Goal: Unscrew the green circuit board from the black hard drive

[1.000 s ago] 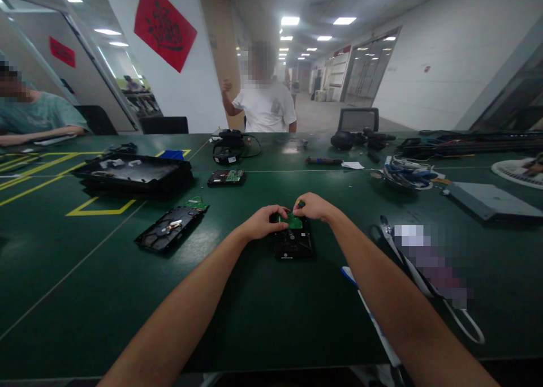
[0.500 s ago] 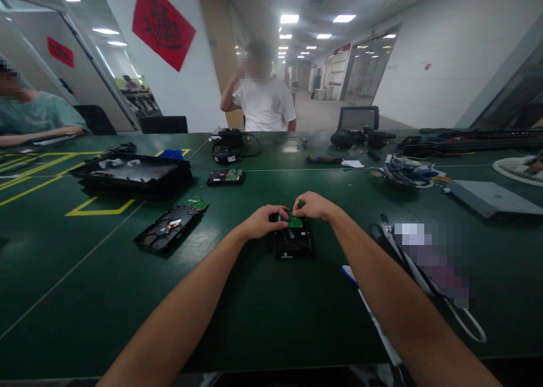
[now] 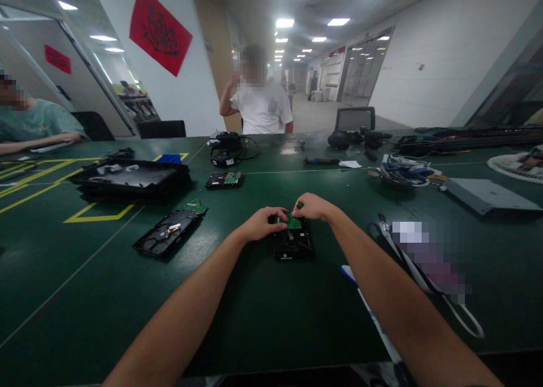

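Nearest, on the tabletop (image 3: 237, 319), the drive (image 3: 292, 246) lies flat, green board (image 3: 294, 223) over its far half; fixed or loose, we cannot tell. Our left hand (image 3: 263, 224) touches the board's left side, thumb and finger apart; whether it grips is unclear. Our right hand (image 3: 313, 207) is pinched on a small tool (image 3: 300, 205) at the board's far right. We judge this unit part-done. Left, a second drive (image 3: 163, 234), its board (image 3: 194, 207) jutting out, looks further along; beyond, a third drive (image 3: 218, 181) looks untouched.

Fingers (image 3: 278, 227) at black hard drive (image 3: 292, 245)
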`<state>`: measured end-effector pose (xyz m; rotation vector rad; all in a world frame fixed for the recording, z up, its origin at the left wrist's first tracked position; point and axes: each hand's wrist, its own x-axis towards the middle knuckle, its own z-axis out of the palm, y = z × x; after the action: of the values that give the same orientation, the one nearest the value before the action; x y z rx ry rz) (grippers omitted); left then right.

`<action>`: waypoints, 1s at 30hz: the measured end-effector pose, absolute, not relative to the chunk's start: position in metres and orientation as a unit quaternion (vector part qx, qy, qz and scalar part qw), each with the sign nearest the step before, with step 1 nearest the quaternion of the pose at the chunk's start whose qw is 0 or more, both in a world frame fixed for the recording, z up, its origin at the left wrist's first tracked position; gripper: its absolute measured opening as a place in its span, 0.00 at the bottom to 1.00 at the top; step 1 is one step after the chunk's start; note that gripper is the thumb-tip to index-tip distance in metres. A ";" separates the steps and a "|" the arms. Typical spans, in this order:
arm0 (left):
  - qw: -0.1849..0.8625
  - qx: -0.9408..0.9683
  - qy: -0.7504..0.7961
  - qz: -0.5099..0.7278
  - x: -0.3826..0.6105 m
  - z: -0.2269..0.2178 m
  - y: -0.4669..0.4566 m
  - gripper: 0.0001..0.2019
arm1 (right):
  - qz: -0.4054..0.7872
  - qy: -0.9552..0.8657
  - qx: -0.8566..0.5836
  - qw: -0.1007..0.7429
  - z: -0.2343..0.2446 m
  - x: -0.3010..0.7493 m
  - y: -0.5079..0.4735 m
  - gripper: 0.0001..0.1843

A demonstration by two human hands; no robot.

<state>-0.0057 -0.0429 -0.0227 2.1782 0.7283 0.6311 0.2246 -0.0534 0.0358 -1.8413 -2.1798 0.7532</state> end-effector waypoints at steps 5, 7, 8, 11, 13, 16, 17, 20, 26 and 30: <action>0.370 0.847 0.288 0.250 -0.006 -0.023 -0.044 0.13 | 0.248 -0.736 -0.622 0.097 0.033 0.224 -0.050 0.09; 0.372 0.846 0.288 0.251 -0.006 -0.022 -0.044 0.12 | 0.250 -0.734 -0.624 0.099 0.031 0.225 -0.049 0.10; 0.374 0.845 0.287 0.250 -0.006 -0.022 -0.044 0.12 | 0.252 -0.732 -0.625 0.100 0.030 0.225 -0.048 0.10; 0.381 0.843 0.289 0.248 -0.006 -0.021 -0.045 0.12 | 0.260 -0.731 -0.623 0.106 0.030 0.226 -0.049 0.10; 0.382 0.842 0.290 0.247 -0.006 -0.020 -0.046 0.12 | 0.263 -0.731 -0.620 0.110 0.030 0.227 -0.049 0.09; 0.381 0.843 0.287 0.249 -0.006 -0.019 -0.046 0.12 | 0.265 -0.732 -0.618 0.113 0.031 0.226 -0.050 0.08; 0.381 0.843 0.286 0.250 -0.006 -0.019 -0.046 0.12 | 0.265 -0.731 -0.618 0.113 0.031 0.226 -0.050 0.08; 0.378 0.845 0.283 0.251 -0.006 -0.020 -0.046 0.12 | 0.265 -0.728 -0.622 0.115 0.030 0.225 -0.050 0.09; 0.375 0.846 0.290 0.246 -0.006 -0.020 -0.045 0.12 | 0.255 -0.723 -0.631 0.120 0.028 0.225 -0.050 0.09; 0.374 0.847 0.286 0.247 -0.005 -0.021 -0.044 0.13 | 0.242 -0.730 -0.628 0.117 0.028 0.224 -0.049 0.08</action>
<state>-0.0053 -0.0441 -0.0206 2.1698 0.7323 0.6326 0.2245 -0.0491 0.0283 -1.8386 -2.1374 0.7082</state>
